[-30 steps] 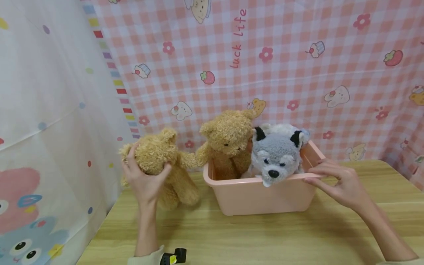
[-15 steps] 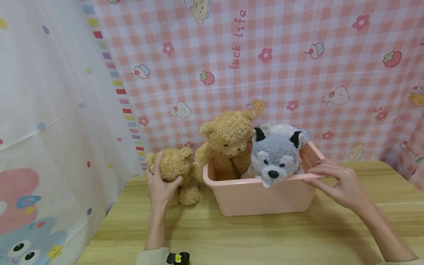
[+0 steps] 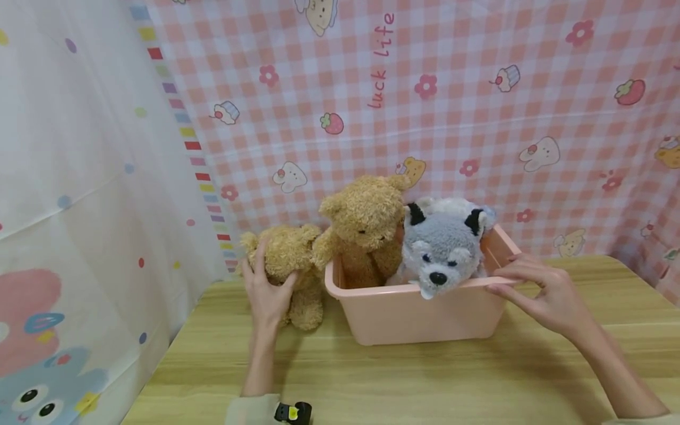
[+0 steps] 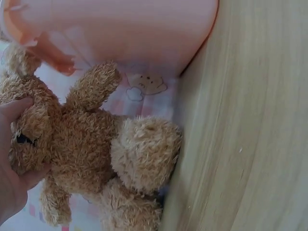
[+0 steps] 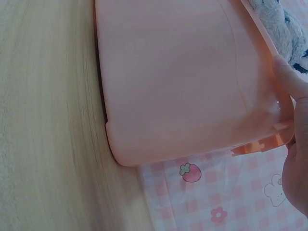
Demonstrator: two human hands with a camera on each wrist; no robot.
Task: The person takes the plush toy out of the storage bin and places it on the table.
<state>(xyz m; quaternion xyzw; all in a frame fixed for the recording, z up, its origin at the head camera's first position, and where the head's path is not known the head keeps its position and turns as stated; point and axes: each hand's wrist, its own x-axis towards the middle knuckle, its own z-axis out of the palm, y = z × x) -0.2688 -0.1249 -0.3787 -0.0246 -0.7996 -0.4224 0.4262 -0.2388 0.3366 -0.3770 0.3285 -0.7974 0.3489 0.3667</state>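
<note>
A tan teddy bear (image 3: pixel 287 251) is upright on the table just left of the pink plastic bin (image 3: pixel 425 319). My left hand (image 3: pixel 269 295) grips its head, thumb on one side and fingers on the other; the left wrist view shows the bear's body (image 4: pixel 82 149) and legs hanging down to the table. A second tan teddy bear (image 3: pixel 366 212) sits inside the bin at its left end. Beside it a grey husky plush (image 3: pixel 448 248) rests its chin on the front rim. My right hand (image 3: pixel 547 295) pinches the bin's rim at the front right corner.
The bin stands on a wood-grain table (image 3: pixel 372 383). Behind the table hangs a pink checked cloth (image 3: pixel 350 77), close to the toys and the bin. A white printed curtain (image 3: pixel 106 206) borders the left side.
My left hand has carried the teddy bear rightward and lowered it to the table beside the bin, then shifted it slightly closer to the bin. The right hand, bin and other plush toys stay put.
</note>
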